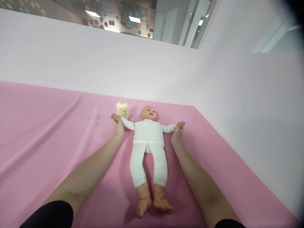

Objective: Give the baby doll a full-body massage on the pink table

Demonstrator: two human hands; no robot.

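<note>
The doll (pixel 148 142) lies face up on the pink sheet (pixel 47 133), arms spread. My left hand (pixel 118 128) grips its wrist on one side; my right hand (pixel 176 134) grips the other wrist. A cream bottle (pixel 122 108) stands upright just beyond my left hand, cap on; contents cannot be seen.

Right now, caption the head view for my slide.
Both hands, left hand and right hand, hold a doll's outstretched arms.
</note>
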